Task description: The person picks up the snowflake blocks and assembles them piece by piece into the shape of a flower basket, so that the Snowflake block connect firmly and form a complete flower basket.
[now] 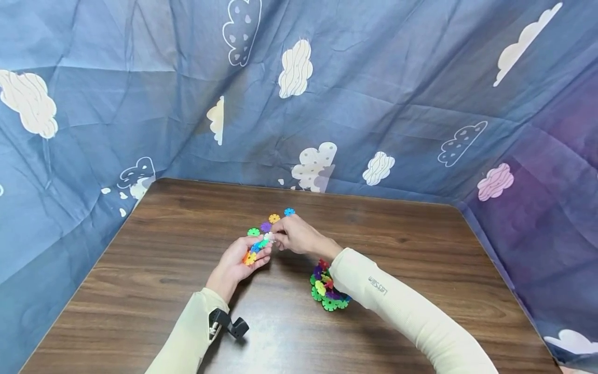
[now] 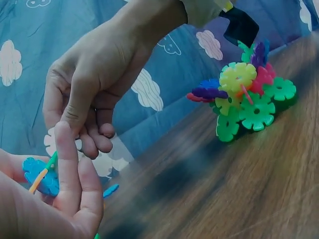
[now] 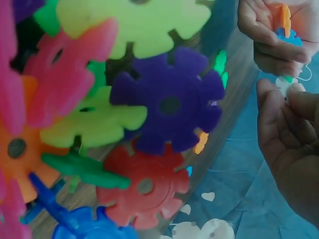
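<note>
My left hand (image 1: 237, 258) holds a short chain of notched plastic flower discs: an orange disc (image 1: 249, 258), a blue disc (image 2: 42, 175) and a green disc (image 1: 263, 243). Between thumb and fingertips, my right hand (image 1: 299, 236) pinches a white disc (image 3: 284, 89) at the green end of that chain. Fingers partly cover the spot where white meets green, so I cannot tell how far they are slotted together. Under the right forearm stands a cluster of joined discs (image 2: 256, 110) in green, yellow, red, purple and blue.
Just beyond the hands lie a loose green disc (image 1: 254, 232), a purple disc (image 1: 266, 227), an orange disc (image 1: 274, 218) and a blue disc (image 1: 289, 212). The wooden table (image 1: 154, 291) ends at a blue cloud-print cloth (image 1: 261, 119). A black clamp (image 1: 229, 324) juts from the left wrist.
</note>
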### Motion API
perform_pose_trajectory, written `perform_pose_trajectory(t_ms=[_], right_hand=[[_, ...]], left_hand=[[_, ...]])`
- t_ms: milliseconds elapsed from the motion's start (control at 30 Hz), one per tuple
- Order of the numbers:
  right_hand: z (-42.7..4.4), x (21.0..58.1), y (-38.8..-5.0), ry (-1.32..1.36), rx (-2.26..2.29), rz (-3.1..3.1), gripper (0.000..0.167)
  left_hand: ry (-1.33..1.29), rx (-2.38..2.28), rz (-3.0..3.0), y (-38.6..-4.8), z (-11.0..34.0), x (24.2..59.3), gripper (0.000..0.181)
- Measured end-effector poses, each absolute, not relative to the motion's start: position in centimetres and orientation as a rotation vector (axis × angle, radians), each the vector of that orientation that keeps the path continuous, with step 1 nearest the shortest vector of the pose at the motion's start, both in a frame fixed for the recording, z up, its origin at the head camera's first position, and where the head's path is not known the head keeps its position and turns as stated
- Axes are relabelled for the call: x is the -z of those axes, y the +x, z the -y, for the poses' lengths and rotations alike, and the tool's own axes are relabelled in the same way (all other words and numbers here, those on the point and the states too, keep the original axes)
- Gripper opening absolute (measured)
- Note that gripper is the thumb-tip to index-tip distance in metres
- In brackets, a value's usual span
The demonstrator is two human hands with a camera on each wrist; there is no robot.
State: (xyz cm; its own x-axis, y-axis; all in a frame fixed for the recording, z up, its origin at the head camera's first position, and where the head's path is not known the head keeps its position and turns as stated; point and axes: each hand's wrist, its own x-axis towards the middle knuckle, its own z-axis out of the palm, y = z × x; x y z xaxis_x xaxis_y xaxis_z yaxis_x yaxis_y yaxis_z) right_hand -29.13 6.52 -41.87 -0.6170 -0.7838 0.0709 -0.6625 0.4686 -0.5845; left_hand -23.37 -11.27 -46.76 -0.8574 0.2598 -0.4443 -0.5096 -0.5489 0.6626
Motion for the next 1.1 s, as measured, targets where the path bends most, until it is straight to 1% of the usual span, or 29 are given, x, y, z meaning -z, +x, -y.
perform_pose_trajectory(t_ms=[133,200,333,367,433,467,533,600,700,833,900,1033,1100], right_hand=[[-6.3,41.6,-29.1,-1.298,0.786,-2.521,0.022],[-6.2,41.3,-29.3,-1.276,0.757,-2.488,0.020],[-5.8,40.1,-30.3,-1.151,0.660,-2.467,0.011],[-5.6,39.7,-30.6,-1.121,0.607,-2.492,0.011],[-5.0,39.0,-31.4,-1.064,0.468,-2.552,0.017],[-4.6,38.8,-31.8,-1.049,0.385,-2.581,0.021],[-3.6,38.5,-32.3,-1.014,0.249,-2.607,0.024],[-2.4,38.8,-32.3,-1.018,0.128,-2.593,0.026],[-0.5,39.9,-31.7,-1.004,-0.028,-2.556,0.027],[1.1,41.6,-30.5,-1.009,-0.149,-2.520,0.034],[1.4,42.3,-30.0,-1.039,-0.157,-2.527,0.034],[1.6,43.4,-29.3,-1.112,-0.227,-2.578,0.021],[1.7,43.8,-29.1,-1.135,-0.242,-2.606,0.019]], left_hand=[[-0.412,-2.378,-1.149,-23.2,11.4,46.8,0.014],[-0.353,-2.358,-1.132,-23.1,11.6,47.0,0.015],[-0.171,-2.383,-1.088,-22.9,13.0,47.4,0.023],[-0.132,-2.402,-1.082,-22.9,13.5,47.6,0.025],[-0.113,-2.446,-1.074,-23.0,14.5,47.7,0.027],[-0.127,-2.465,-1.070,-23.0,15.1,47.8,0.025],[-0.167,-2.489,-1.064,-23.1,16.0,48.0,0.022],[-0.246,-2.506,-1.064,-23.3,16.6,48.0,0.023],[-0.376,-2.535,-1.062,-23.5,17.1,48.1,0.029],[-0.507,-2.586,-1.094,-23.6,17.0,47.9,0.029],[-0.550,-2.606,-1.112,-23.6,16.9,47.8,0.029],[-0.564,-2.587,-1.162,-23.5,16.7,47.6,0.027],[-0.554,-2.573,-1.177,-23.5,16.6,47.5,0.025]])
